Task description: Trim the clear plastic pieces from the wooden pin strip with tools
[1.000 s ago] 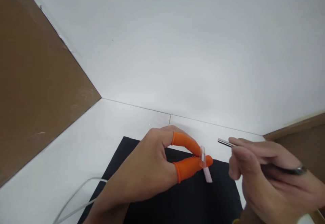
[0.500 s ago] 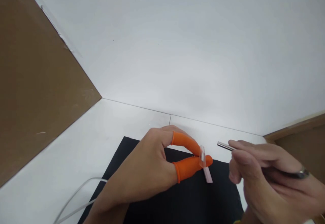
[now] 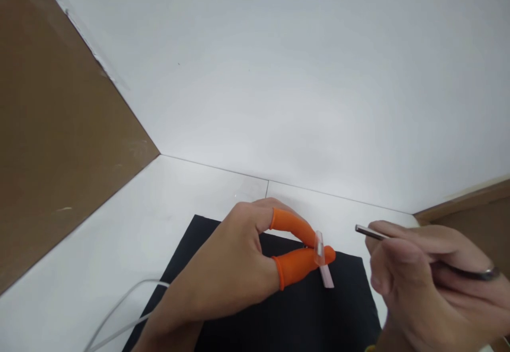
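At near centre, left hand (image 3: 235, 267): narrowed, a clear piece (image 3: 319, 251) pinched between orange finger cots (image 3: 295, 268).
Pink strip (image 3: 327, 277): seen just nearer; whether joined cannot be told.
Right hand (image 3: 430, 283): closed round a metal rod (image 3: 370, 232), its tip held apart, rightward.
Rod-and-piece step: judged as steadying; for any contact, fine aim is called for.
Black mat (image 3: 279, 320): spread beneath.

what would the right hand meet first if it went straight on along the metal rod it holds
Probably the left hand, at its upper edge: the metal rod in the right hand points that way, its line passing just above the clear piece. Depth is unclear, so it may miss.
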